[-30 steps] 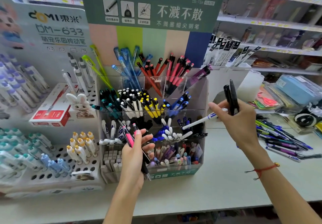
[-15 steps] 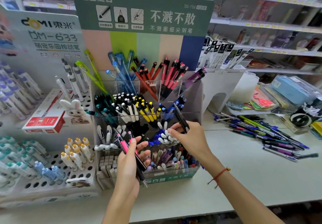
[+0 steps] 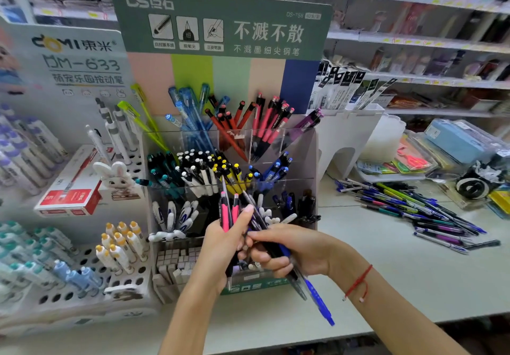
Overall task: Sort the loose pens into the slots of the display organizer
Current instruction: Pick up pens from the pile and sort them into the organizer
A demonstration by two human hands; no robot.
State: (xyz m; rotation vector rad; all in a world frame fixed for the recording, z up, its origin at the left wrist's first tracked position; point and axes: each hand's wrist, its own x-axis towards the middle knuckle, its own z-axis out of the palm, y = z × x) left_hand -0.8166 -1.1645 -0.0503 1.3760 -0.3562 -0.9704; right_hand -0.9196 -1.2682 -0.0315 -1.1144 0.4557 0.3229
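Now: handful of pens (image 3: 249, 225), pink, black and blue, gripped upright in left hand (image 3: 220, 247), directly before display organizer (image 3: 231, 189). Right hand (image 3: 284, 247), half a second ago reaching into a middle slot, has come back to the handful and pinches a blue pen (image 3: 311, 291) there; likely the next one drawn for slotting. Loose pens (image 3: 422, 211) lie on table (image 3: 386, 272), well apart, right.

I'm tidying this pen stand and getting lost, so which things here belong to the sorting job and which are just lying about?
Part of the job:
- display organizer
- bunch of pens held in the left hand
- blue pen gripped by the right hand
- pile of loose pens on the counter

Just lying about:
- red box
- rabbit figure
- white pen rack
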